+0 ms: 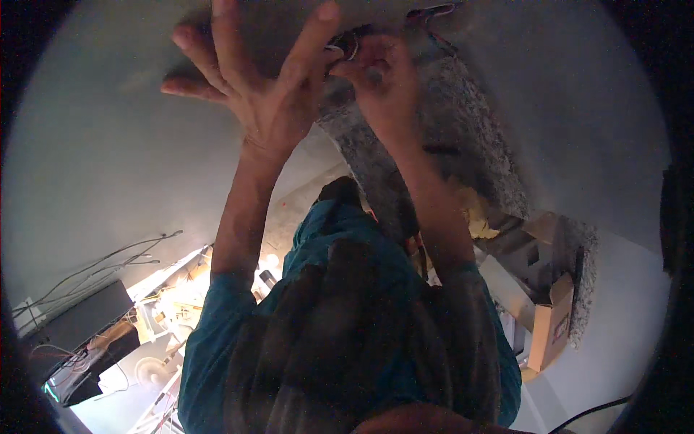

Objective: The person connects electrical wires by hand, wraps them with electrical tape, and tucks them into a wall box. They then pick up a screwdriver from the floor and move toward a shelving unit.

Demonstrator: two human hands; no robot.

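Observation:
My left hand point(264, 94) is raised against the grey surface at the top, its fingers spread wide and its thumb reaching toward my right hand. My right hand point(387, 87) is closed, thumb and fingers curled together in a pinch. At these fingertips shows a dark wire with a white edge point(350, 45), small and dim; its ends are hidden by the fingers. Farther right, a dark looped wire point(432, 12) hangs from the same surface.
A speckled grey counter point(477, 116) runs below my right arm. An open cardboard box point(553, 325) stands at the right. Loose cables point(108, 257) hang at the left above a dark screen-like panel point(79, 318). A brightly lit, cluttered area point(177, 304) lies at the lower left.

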